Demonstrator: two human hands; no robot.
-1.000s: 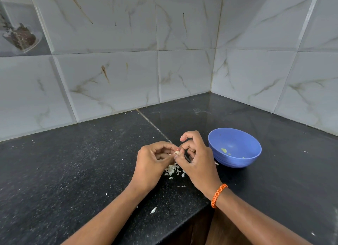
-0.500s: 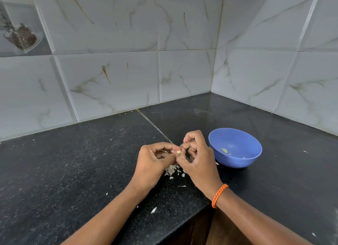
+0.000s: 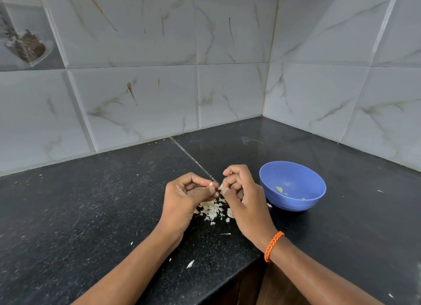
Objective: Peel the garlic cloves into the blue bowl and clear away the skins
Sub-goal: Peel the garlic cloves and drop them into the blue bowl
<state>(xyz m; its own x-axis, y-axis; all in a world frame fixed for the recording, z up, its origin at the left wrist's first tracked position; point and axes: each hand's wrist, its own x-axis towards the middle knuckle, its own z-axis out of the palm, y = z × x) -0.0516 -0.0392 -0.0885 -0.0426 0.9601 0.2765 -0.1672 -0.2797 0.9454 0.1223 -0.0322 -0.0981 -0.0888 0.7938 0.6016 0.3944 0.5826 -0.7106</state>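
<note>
Head view: left hand (image 3: pixel 182 197) curled, pinching a small garlic clove (image 3: pixel 211 184) between thumb and fingertips above the black counter (image 3: pixel 91 213). Right hand (image 3: pixel 243 197) close beside it, fingers curled, pinching a scrap of skin (image 3: pixel 220 186) next to the clove. Beneath both hands, a loose pile of skins (image 3: pixel 211 210) on the counter. Blue bowl (image 3: pixel 293 170) just right of the right hand, with a few pale green bits inside. Orange bracelet (image 3: pixel 273 246) on the right wrist.

I see open counter (image 3: pixel 91 213) from 7 to 10 o'clock; blue bowl (image 3: pixel 293 204) blocks 3 o'clock, skins (image 3: pixel 210 210) underneath, tiled walls (image 3: pixel 136 95) close 12.
</note>
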